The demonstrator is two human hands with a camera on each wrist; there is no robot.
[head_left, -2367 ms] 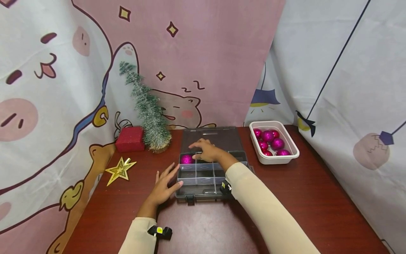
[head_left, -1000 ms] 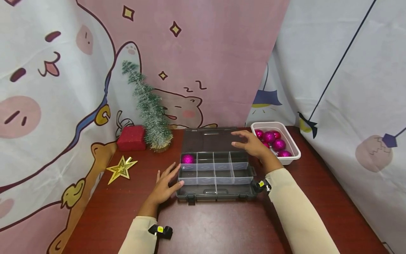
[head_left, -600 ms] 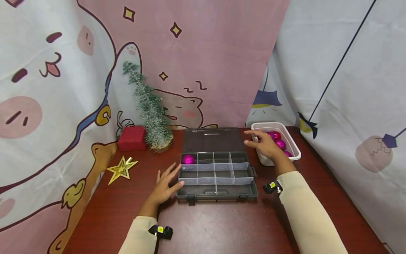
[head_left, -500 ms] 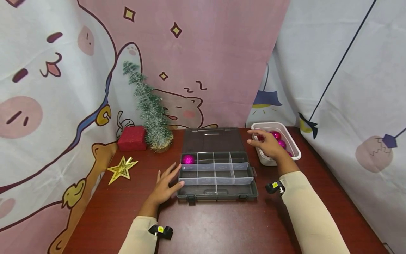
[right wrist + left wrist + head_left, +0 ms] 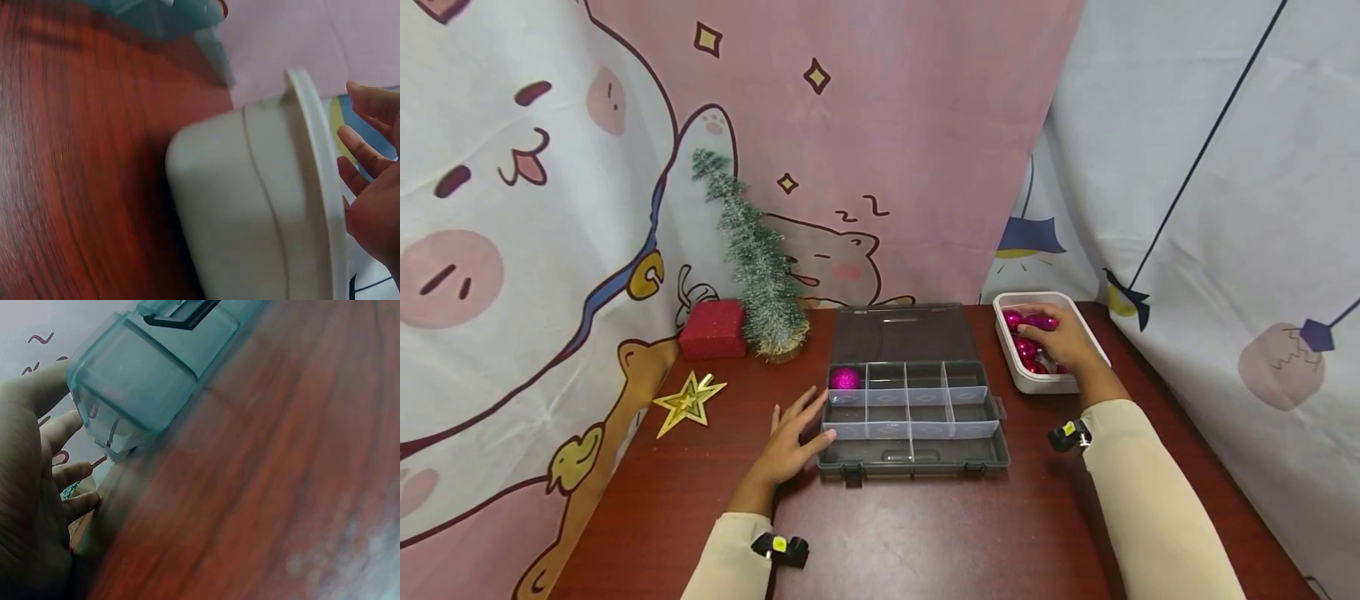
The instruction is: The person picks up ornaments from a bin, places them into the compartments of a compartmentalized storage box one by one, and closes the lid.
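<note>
A clear grey divided organizer box point(image 5: 912, 454) lies on the table with its lid folded back. One glittery magenta Christmas ball point(image 5: 846, 379) sits in its back-left compartment. My left hand point(image 5: 788, 446) rests against the box's left side, fingers spread; the left wrist view shows the thumb at a corner of the box point(image 5: 140, 375). Over a white plastic tub point(image 5: 1047, 383) of shiny and glittery magenta balls point(image 5: 1027, 347) reaches my right hand point(image 5: 1067, 340), its loosely bent fingers just above the balls. Contact with a ball cannot be made out, and the palm hides several of them.
Left of the box stand a small frosted tree point(image 5: 756, 258), a red block point(image 5: 712, 330) and a gold star point(image 5: 689, 403). Printed curtains point(image 5: 917, 167) close off the back and both sides of the brown table point(image 5: 700, 467).
From the box's back-left compartment, my right hand has moved right and now reaches over the tub. My left hand has stayed at the box's left side.
</note>
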